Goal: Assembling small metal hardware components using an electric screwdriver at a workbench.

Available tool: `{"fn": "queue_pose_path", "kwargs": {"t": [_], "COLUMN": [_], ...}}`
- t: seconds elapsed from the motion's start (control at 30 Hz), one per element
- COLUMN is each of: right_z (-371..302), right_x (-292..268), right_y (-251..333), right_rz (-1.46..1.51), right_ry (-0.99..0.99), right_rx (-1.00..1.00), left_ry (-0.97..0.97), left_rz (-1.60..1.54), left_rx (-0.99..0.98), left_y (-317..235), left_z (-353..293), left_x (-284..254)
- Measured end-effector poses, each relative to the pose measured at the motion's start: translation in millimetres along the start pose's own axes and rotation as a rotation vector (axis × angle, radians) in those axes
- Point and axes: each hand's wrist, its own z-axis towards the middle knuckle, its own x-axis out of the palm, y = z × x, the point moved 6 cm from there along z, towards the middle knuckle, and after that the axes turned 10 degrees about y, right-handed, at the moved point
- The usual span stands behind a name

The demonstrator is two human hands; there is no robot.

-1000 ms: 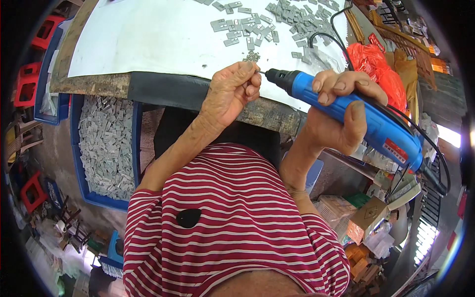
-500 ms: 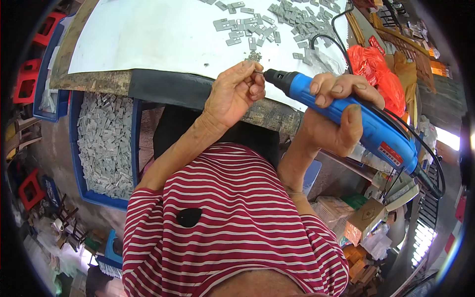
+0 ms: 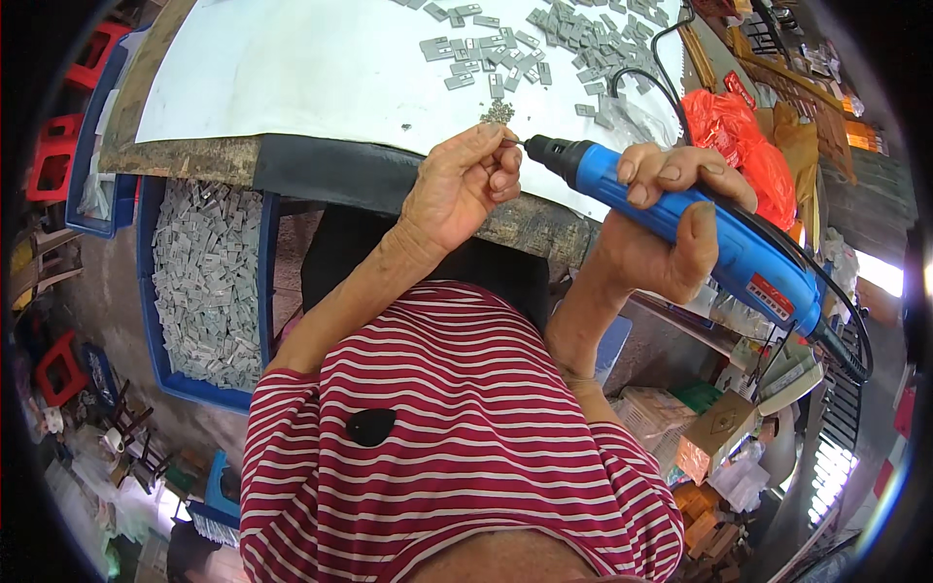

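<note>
Screwdriver [image 3: 661, 217] in the right hand [image 3: 643, 255] has nudged slightly rightward.

Screwdriver [image 3: 736, 257] – R of L hand [image 3: 455, 185]

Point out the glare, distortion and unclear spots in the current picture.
Head view: fisheye bending curves the workbench edge, and the corners go black; head view: white glare burns out patches near the right rim, beyond the electric screwdriver; head view: detail at the left hand's fingertips is too small to make out.
</note>
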Motion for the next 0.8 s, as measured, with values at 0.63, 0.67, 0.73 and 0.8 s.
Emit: {"fn": "queue_pose_path", "kwargs": {"t": [0.63, 0.67, 0.73, 0.8], "right_z": [-0.7, -0.8, -0.8, -1.3], "right_x": [6.1, 5.0, 4.2, 2.9], "right_y": [1.4, 0.9, 0.8, 0.7], "right_rz": [-0.012, -0.002, 0.007, 0.015], "right_ry": [0.013, 0.003, 0.004, 0.005], "right_rx": [-0.02, -0.014, -0.008, -0.001], "left_ry": [-0.015, -0.012, -0.009, 0.009], "left_rz": [0.153, 0.146, 0.138, 0.138], "left_rx": [0.028, 0.032, 0.038, 0.039], "left_y": [-3.9, -4.3, -4.9, -4.4], "left_z": [-0.7, -0.7, -0.5, 0.5], "left_x": [3.7, 3.5, 2.9, 2.6]}}
